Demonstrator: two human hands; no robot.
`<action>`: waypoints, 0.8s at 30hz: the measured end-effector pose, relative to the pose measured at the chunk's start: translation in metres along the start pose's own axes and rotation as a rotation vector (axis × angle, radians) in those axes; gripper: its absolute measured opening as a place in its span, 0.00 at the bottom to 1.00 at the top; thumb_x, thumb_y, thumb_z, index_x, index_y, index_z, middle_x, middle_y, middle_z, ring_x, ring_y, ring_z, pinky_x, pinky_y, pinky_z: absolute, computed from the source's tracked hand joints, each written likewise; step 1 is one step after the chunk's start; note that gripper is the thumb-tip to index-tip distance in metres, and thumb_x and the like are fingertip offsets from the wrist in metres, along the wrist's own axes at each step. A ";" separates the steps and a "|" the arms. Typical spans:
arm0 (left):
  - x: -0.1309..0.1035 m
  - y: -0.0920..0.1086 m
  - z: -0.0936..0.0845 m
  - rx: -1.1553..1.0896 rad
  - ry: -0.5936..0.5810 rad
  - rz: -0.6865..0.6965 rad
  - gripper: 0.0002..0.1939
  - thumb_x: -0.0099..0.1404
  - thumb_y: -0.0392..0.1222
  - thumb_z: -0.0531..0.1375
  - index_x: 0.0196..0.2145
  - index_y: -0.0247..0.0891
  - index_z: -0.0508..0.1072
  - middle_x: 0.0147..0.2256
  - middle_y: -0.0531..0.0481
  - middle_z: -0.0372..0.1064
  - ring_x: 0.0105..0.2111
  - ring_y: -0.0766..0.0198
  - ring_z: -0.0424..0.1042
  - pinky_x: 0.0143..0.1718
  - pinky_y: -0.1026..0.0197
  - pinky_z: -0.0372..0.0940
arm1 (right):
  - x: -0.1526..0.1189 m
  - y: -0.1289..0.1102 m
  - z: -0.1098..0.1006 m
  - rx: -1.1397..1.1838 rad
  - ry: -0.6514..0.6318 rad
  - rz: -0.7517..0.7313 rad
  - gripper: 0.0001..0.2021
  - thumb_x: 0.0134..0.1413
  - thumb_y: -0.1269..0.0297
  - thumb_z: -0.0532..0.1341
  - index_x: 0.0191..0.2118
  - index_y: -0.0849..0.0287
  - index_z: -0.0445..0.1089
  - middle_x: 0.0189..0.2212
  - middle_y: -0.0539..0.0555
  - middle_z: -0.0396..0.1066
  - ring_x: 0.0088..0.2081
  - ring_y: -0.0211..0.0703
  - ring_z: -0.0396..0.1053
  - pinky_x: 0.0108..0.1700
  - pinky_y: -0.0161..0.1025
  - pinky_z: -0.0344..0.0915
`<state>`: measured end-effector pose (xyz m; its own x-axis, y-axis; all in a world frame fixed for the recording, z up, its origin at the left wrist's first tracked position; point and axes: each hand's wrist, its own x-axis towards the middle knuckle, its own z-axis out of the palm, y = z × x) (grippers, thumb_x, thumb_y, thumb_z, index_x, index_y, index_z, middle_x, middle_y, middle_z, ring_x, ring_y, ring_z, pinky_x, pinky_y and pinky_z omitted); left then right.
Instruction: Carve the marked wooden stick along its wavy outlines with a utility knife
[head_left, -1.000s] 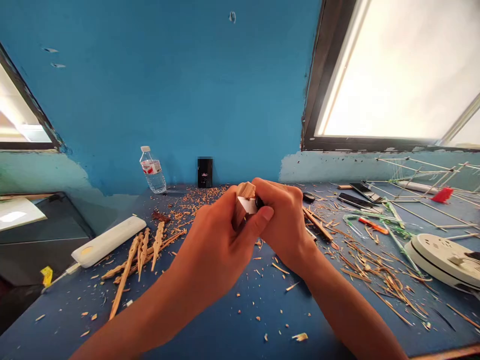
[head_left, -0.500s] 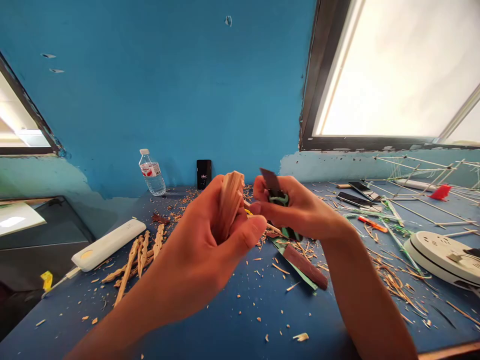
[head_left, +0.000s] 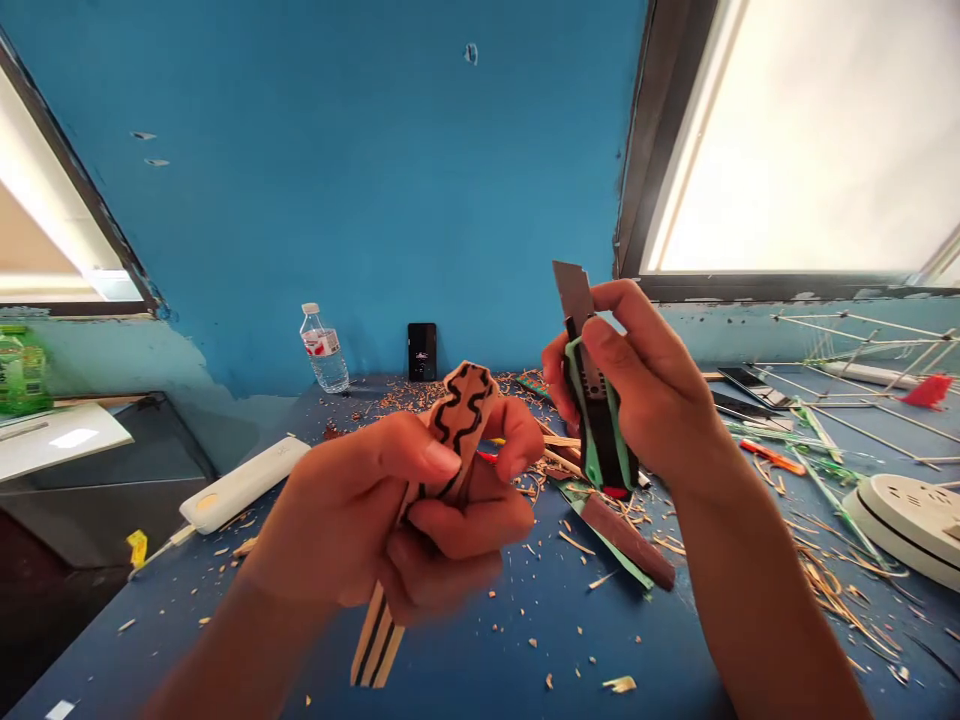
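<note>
My left hand [head_left: 450, 500] grips a pale wooden stick [head_left: 466, 400] marked with wavy black lines near its top. Its lower end, with straight black stripes, sticks out below my palm; the middle is hidden by my fingers. To the right, my right hand [head_left: 637, 370] is closed around a green and black utility knife [head_left: 596, 420], thumb on the slider side. The wide blade [head_left: 573, 288] is out and points up, apart from the wood. A brown block, perhaps sandpaper-wrapped [head_left: 628, 540], lies on a green strip below the knife.
Wood shavings are scattered over the blue table [head_left: 450, 670]. At the back stand a water bottle [head_left: 324, 350] and a phone [head_left: 422, 352]. A white power strip [head_left: 244, 485] lies left. On the right are an orange cutter [head_left: 772, 456], a round white socket unit [head_left: 911, 525] and a thin stick frame [head_left: 885, 390].
My left hand has turned the stick so its marked face shows. My right hand has moved right and up, away from the wood, with the knife now upright. The view has shifted left.
</note>
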<state>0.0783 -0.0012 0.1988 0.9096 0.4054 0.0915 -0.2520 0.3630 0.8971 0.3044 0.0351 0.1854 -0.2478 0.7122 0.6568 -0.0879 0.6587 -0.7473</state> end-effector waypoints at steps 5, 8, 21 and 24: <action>0.002 0.000 0.001 0.036 -0.042 -0.016 0.12 0.64 0.49 0.54 0.42 0.41 0.65 0.24 0.60 0.43 0.16 0.73 0.40 0.15 0.69 0.38 | 0.001 0.001 -0.004 0.025 -0.060 0.055 0.13 0.73 0.54 0.54 0.58 0.45 0.64 0.33 0.49 0.73 0.22 0.35 0.67 0.23 0.36 0.63; 0.004 0.001 0.002 0.048 -0.052 -0.015 0.14 0.63 0.51 0.54 0.42 0.41 0.64 0.24 0.60 0.43 0.15 0.73 0.38 0.14 0.69 0.37 | -0.001 0.002 -0.002 0.035 -0.104 0.067 0.18 0.74 0.57 0.53 0.64 0.42 0.59 0.33 0.48 0.74 0.23 0.36 0.66 0.24 0.37 0.63; 0.005 0.001 -0.002 0.027 -0.014 0.047 0.18 0.66 0.56 0.47 0.48 0.44 0.61 0.28 0.57 0.47 0.18 0.73 0.38 0.15 0.70 0.37 | -0.014 -0.019 0.003 -0.027 -0.067 -0.073 0.05 0.72 0.57 0.54 0.45 0.50 0.62 0.30 0.48 0.71 0.22 0.37 0.66 0.21 0.37 0.62; 0.006 0.002 0.000 0.029 -0.002 0.052 0.16 0.67 0.54 0.47 0.44 0.44 0.63 0.28 0.57 0.47 0.18 0.73 0.40 0.15 0.70 0.37 | -0.018 -0.025 0.009 -0.048 0.000 -0.073 0.03 0.73 0.60 0.53 0.44 0.50 0.62 0.30 0.48 0.70 0.22 0.38 0.65 0.22 0.38 0.61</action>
<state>0.0833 0.0022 0.2007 0.8959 0.4219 0.1394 -0.2895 0.3164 0.9034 0.3025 0.0036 0.1910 -0.2422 0.6618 0.7094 -0.0591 0.7198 -0.6917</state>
